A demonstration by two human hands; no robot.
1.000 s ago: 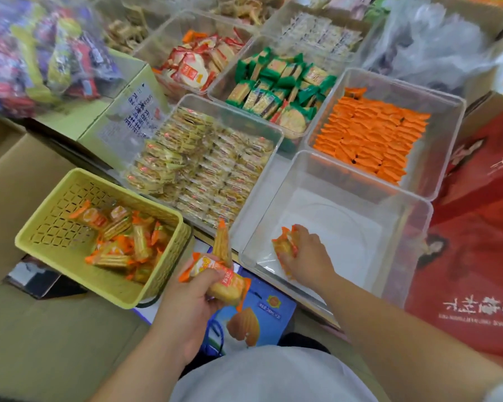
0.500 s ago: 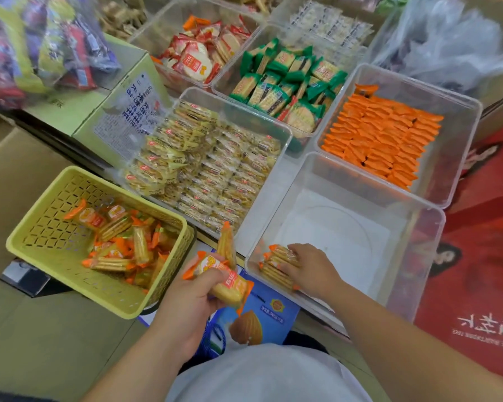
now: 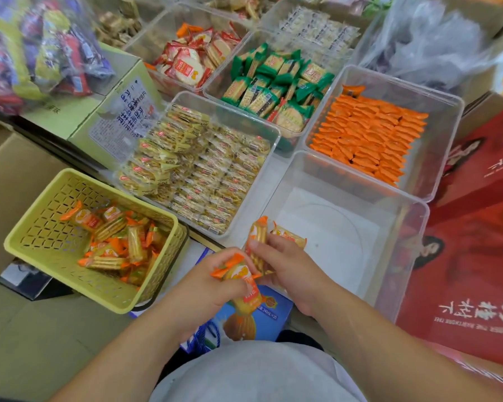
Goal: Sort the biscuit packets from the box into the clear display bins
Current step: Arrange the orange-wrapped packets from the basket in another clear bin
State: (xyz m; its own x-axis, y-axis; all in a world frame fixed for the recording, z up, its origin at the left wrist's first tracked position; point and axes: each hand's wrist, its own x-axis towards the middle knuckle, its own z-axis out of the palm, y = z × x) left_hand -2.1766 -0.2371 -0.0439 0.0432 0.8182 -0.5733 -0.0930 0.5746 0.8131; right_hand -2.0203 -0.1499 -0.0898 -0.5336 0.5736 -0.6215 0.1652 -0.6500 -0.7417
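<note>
Head view: left hand (image 3: 209,285) grips a bundle of biscuit packets (image 3: 243,281) as ready stock. Right hand (image 3: 291,266) pinches one upright packet (image 3: 257,235) at the near corner of the clear bin (image 3: 340,236), likely feeding singly. More wait in the yellow basket (image 3: 55,204).

Brown cardboard (image 3: 15,181) at left, red cartons (image 3: 476,245) right, perhaps plastic bags (image 3: 427,39) behind.

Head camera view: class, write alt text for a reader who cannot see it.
A person's left hand and right hand each hold orange-wrapped biscuit packets at the near corner of a nearly empty clear bin. A yellow basket on the left holds more; filled bins stand behind.
</note>
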